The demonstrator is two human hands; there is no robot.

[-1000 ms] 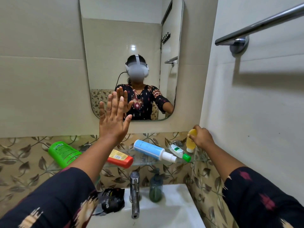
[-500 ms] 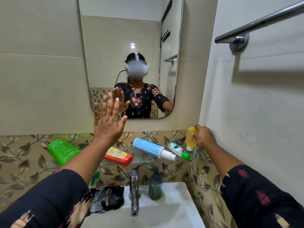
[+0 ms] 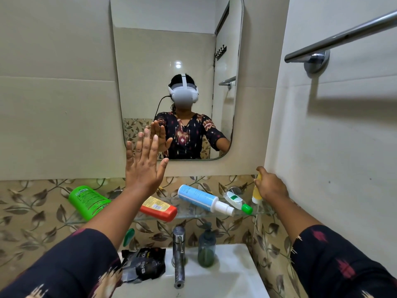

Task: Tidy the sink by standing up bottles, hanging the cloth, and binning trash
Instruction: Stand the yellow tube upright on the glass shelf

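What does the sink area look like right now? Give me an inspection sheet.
Surface: glass shelf above white sink.
Job's things: green bottle, red bottle, blue bottle, green-capped bottle lying on the shelf; yellow bottle upright; cloth not seen.
Clutter: black packet on sink edge.
Grippers: left hand open, raised; right hand gripping yellow bottle.
Cables: nothing seen on the workspace.
Surroundings: mirror, towel bar, tap, soap dispenser.
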